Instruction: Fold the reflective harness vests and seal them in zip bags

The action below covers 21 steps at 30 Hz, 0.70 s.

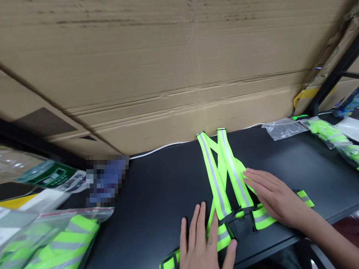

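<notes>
A neon-yellow reflective harness (215,179) with silver stripes lies spread on the black tabletop (148,190). Its two shoulder straps run toward the cardboard at the back, and black buckles join them to the waist belt. My left hand (200,239) rests flat over the left part of the belt, fingers spread. Against the right strap and belt lies my right hand (277,198), its fingers stretched out together. Neither hand grips anything. Part of the belt is hidden under both hands.
At the lower left lies a clear zip bag (64,243) holding neon straps, near a plastic bottle (47,173). More bagged neon straps (331,132) lie at the far right beside an empty clear bag (284,129). A cardboard wall (179,56) and white cable (159,148) line the back.
</notes>
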Each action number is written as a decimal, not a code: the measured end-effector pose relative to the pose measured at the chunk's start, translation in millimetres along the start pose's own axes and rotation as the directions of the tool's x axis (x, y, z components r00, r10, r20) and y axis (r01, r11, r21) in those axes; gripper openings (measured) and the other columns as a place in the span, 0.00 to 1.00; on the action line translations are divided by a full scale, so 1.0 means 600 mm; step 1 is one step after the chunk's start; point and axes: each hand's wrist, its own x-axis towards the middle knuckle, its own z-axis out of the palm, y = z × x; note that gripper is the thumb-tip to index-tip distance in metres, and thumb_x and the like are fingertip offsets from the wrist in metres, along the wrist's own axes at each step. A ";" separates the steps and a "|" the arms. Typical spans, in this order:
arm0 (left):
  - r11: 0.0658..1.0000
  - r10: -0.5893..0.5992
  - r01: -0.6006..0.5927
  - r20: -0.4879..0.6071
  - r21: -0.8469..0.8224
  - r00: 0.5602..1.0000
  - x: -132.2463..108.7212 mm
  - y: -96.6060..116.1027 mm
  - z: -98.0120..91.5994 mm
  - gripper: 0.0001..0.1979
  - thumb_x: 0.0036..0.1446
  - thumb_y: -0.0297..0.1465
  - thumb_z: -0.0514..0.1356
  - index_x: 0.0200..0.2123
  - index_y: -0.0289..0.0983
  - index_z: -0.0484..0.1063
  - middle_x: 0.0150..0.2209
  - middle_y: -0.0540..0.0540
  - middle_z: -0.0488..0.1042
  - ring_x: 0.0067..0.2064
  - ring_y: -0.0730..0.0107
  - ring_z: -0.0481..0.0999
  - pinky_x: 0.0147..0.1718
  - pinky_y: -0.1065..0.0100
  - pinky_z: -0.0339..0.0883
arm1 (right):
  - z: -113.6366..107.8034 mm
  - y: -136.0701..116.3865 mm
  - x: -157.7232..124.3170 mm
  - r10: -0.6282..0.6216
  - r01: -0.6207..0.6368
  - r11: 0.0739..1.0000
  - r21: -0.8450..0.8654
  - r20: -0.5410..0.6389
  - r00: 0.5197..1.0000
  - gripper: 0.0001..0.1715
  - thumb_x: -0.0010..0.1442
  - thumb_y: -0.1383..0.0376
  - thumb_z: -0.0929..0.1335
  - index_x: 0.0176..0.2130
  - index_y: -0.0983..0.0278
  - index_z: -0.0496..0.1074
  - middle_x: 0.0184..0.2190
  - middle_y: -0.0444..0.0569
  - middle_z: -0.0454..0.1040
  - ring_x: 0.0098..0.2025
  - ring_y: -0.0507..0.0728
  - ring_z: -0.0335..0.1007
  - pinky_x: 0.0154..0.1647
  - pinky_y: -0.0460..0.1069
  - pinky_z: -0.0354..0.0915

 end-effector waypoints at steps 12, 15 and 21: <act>0.980 -0.180 0.181 0.026 -0.087 0.983 0.011 0.033 -0.017 0.24 0.63 0.45 0.56 0.57 0.41 0.73 0.67 0.36 0.64 0.67 0.40 0.62 0.66 0.33 0.38 | 0.005 -0.063 0.015 0.049 -0.043 0.998 -0.053 0.110 0.993 0.46 0.69 0.49 0.64 0.73 0.67 0.46 0.73 0.62 0.48 0.74 0.72 0.38 0.70 0.74 0.45; 0.995 -0.084 0.086 0.044 -0.051 0.996 0.006 0.021 -0.020 0.27 0.61 0.46 0.58 0.60 0.42 0.71 0.67 0.34 0.64 0.66 0.39 0.64 0.66 0.32 0.38 | 0.000 -0.098 0.029 -0.154 0.133 0.985 0.106 0.218 0.964 0.36 0.70 0.50 0.63 0.70 0.61 0.57 0.70 0.55 0.59 0.72 0.66 0.51 0.70 0.65 0.54; 0.999 0.015 -0.021 0.168 0.031 0.986 -0.001 -0.010 -0.036 0.29 0.62 0.45 0.57 0.65 0.47 0.66 0.68 0.41 0.63 0.66 0.40 0.64 0.66 0.30 0.34 | 0.003 -0.091 0.023 -0.211 0.172 0.962 0.213 0.180 0.961 0.32 0.64 0.45 0.68 0.59 0.61 0.71 0.52 0.53 0.77 0.56 0.62 0.71 0.63 0.59 0.64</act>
